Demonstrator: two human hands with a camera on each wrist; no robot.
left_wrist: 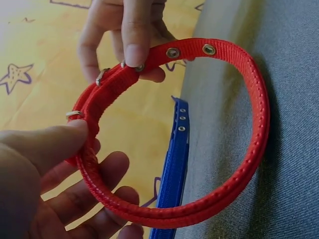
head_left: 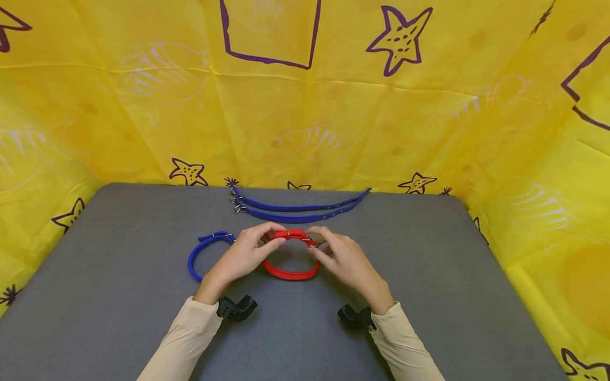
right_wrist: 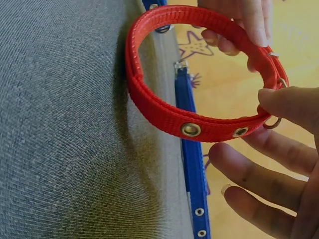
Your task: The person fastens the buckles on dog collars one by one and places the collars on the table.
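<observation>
Both hands hold a red collar (head_left: 292,275), buckled into a loop, above the grey table. My left hand (head_left: 245,253) pinches its far side near the metal keeper, thumb on the inner face in the left wrist view. On the other side my right hand (head_left: 345,262) pinches the strap by the buckle and D-ring (right_wrist: 272,122), with its other fingers spread below. Metal eyelets (left_wrist: 209,49) line part of the red strap. Just left of the left hand, a buckled blue collar (head_left: 193,259) lies on the table, partly hidden by that hand.
Two unbuckled blue collars (head_left: 295,217) lie stretched side by side along the far edge of the grey table (head_left: 429,317). Yellow cloth (head_left: 333,106) printed with starfish and fish hangs behind and at the sides. A black wrist mount (head_left: 236,308) sits under each forearm.
</observation>
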